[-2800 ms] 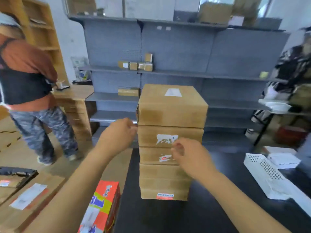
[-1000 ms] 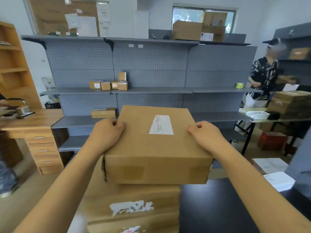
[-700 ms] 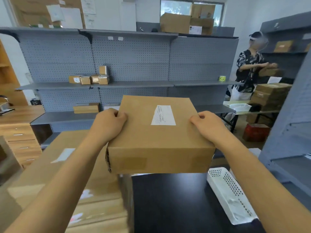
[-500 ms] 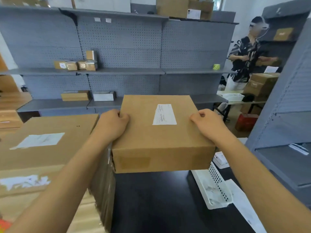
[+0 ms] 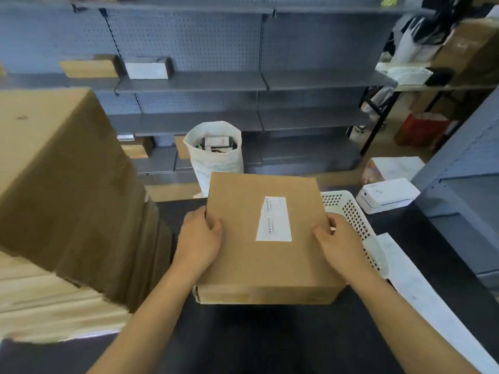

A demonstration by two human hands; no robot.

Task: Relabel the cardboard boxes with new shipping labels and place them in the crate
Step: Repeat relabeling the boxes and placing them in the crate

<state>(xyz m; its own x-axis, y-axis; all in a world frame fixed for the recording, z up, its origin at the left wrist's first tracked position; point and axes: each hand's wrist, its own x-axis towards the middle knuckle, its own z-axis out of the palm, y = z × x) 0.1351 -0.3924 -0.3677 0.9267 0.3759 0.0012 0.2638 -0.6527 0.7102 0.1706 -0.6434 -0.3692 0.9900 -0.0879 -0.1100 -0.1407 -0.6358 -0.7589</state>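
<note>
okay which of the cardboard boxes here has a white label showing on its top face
The cardboard box gripped by the left hand and right hand. Its white label faces up; the stack of boxes beside it shows only bare cardboard.

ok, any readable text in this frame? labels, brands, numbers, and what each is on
None can be read.
White label on the held cardboard box: printed lines, too small and blurred.
White bag behind the box: faint print, illegible.
White box on the shelf: no legible marks.
White printer at right: no legible brand.
</note>
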